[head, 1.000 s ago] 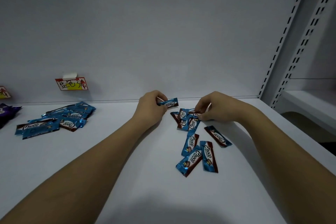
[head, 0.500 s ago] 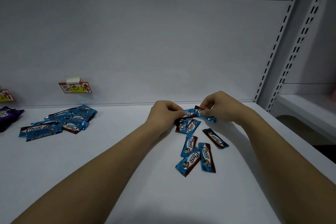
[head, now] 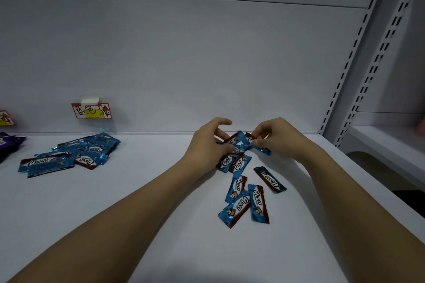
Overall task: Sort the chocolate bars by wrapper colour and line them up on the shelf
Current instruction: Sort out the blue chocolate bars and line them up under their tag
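Observation:
Several small blue and brown Choco bars (head: pixel 243 193) lie scattered on the white shelf (head: pixel 138 213) right of centre. My left hand (head: pixel 208 145) and my right hand (head: pixel 279 139) meet just above the far end of this scatter. My right hand pinches a blue bar (head: pixel 258 147) by its end. My left hand holds another blue bar (head: pixel 236 140) between thumb and fingers, its forefinger lifted. A pile of larger blue Choco bars (head: pixel 69 154) lies at the left, below a red and yellow label.
A handwritten label (head: pixel 92 110) is taped to the back wall. Purple wrappers (head: pixel 9 145) show at the far left edge under a second label (head: pixel 5 118). A perforated upright (head: pixel 345 71) stands right, with a neighbouring shelf (head: pixel 386 142) beyond.
My left hand moved right with its bar and met my right hand. My right hand lifted a bar off the pile. The two bars now touch between the hands.

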{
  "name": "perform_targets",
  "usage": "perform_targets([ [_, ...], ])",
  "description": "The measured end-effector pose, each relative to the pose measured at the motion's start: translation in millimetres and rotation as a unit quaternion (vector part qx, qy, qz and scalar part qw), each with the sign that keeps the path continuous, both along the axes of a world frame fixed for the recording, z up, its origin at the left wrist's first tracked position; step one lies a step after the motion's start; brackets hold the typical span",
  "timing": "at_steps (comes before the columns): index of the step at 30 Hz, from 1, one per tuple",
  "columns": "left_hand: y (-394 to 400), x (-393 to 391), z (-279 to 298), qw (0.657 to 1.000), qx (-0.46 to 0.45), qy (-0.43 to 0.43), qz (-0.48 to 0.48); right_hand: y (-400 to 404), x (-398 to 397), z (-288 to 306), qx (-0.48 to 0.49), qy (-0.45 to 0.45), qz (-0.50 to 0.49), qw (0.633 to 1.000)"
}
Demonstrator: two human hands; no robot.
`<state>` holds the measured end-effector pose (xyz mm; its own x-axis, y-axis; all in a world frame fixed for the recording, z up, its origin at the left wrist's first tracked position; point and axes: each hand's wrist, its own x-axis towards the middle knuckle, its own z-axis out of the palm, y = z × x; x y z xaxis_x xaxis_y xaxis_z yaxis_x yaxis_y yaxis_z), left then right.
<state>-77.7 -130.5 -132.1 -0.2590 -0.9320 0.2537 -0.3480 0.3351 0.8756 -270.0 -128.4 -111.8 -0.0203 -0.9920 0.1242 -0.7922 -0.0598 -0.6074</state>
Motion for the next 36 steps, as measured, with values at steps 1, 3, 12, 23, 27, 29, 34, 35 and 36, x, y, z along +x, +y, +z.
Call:
perform_targets([
  [1,-1.0,1.1,1.4,0.999,0.02,0.047,0.006,-0.4,0.1,0.0,-0.009,-0.005,0.003,1.0],
  [3,-5.8,7.1,4.8,0.992,0.042,0.112,0.038,-0.8,2.4,-0.2,-0.021,-0.019,0.017,0.999],
  [12,-36.4,51.8,-5.1,0.99,0.054,0.072,0.106,-0.3,16.2,-9.7,-0.012,0.009,0.076,0.997],
  [23,-43.9,51.1,-9.1,0.993,0.016,-0.013,0.114,-5.3,10.2,-14.2,0.067,0.106,0.112,0.986],
  [27,-39.9,49.1,-11.2,0.995,0.014,0.002,0.101,-7.1,14.7,-11.9,0.043,0.144,0.085,0.985],
  [29,-39.4,46.4,-11.3,0.995,0.017,0.001,0.101,-7.1,13.6,-10.9,0.041,0.139,0.053,0.988],
  [34,-40.3,46.3,-13.5,0.996,-0.007,-0.04,0.075,-5.7,8.8,-8.7,0.025,0.124,0.025,0.992],
  [35,-40.2,47.1,-14.0,0.995,-0.021,-0.067,0.07,-5.2,8.4,-8.0,0.021,0.12,0.02,0.992],
  [36,-40.2,47.4,-14.5,0.992,-0.034,-0.098,0.067,-4.6,7.4,-7.7,0.018,0.114,0.016,0.993],
])
